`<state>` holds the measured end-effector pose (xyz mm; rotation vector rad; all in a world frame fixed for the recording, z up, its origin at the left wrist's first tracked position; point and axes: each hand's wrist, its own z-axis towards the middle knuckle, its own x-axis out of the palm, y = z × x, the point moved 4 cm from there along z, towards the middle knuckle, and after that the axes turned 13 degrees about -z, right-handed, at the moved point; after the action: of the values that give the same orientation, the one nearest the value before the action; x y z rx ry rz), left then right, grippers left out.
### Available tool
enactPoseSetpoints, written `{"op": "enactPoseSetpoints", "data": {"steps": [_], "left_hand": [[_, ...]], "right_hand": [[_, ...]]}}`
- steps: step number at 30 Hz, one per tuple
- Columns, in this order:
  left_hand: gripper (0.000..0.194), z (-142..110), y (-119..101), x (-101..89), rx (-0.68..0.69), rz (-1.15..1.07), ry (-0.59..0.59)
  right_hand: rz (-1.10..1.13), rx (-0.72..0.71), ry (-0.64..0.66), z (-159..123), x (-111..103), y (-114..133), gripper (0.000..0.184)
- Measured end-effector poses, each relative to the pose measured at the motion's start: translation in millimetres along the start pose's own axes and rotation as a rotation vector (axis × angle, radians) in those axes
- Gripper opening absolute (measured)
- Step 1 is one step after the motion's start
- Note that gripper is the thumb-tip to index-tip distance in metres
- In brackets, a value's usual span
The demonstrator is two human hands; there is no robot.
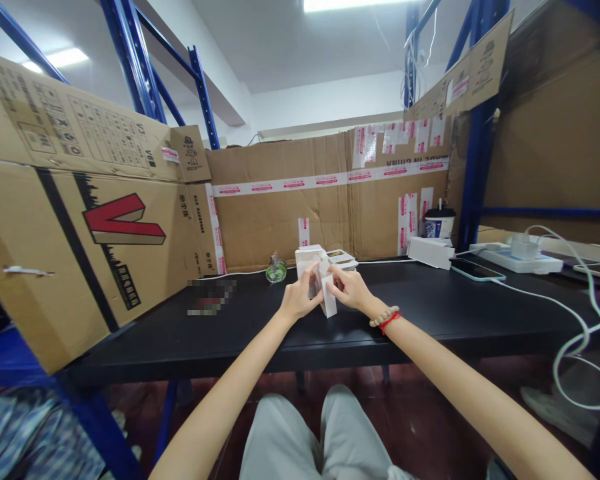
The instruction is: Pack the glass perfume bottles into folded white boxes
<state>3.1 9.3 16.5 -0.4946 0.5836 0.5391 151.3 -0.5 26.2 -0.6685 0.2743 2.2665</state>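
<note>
A small white box [329, 303] stands on edge between my hands, just above or on the black tabletop. My left hand [299, 293] grips its left side, thumb and fingers closed on it. On the other side my right hand [349, 287] pinches the box near its upper part; a beaded bracelet and a red cord circle that wrist. Directly behind is another white box [305, 253], partly covered by my fingers. A flat white item [343, 257] with a darker panel lies beside it. To the left stands a green glass bottle [276, 269], rounded and see-through.
Cardboard sheets [280, 220] wall the back of the black table [180, 347], and a printed cardboard panel [130, 220] stands at left. At right are a cup [439, 223], a white carton [430, 253], a phone [477, 269], a power strip [525, 259] and a looping white cable [575, 313].
</note>
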Motion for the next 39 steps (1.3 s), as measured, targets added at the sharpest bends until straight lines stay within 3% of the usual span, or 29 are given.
{"op": "enactPoseSetpoints", "data": {"steps": [11,19,27,34,39], "left_hand": [[0.078,-0.6,-1.4,-0.1,0.004,-0.037,0.065],[0.058,-1.7,-5.8,-0.8,0.08,-0.08,0.078],[0.058,-2.4,-6.8,-2.6,0.14,-0.089,0.066],[0.05,-1.8,-7.0,-2.6,0.118,-0.087,0.055],[0.052,-0.6,-6.0,-2.9,0.044,-0.072,0.06]], "right_hand": [[0.003,-0.066,-0.059,-0.7,-5.7,9.3,0.017],[0.026,0.06,-0.061,1.3,-3.0,3.4,0.019],[-0.009,0.044,-0.026,1.6,-1.6,4.2,0.02],[-0.042,0.059,-0.026,1.0,-1.5,3.9,0.02],[-0.041,-0.008,-0.022,0.5,-5.9,10.4,0.022]]}}
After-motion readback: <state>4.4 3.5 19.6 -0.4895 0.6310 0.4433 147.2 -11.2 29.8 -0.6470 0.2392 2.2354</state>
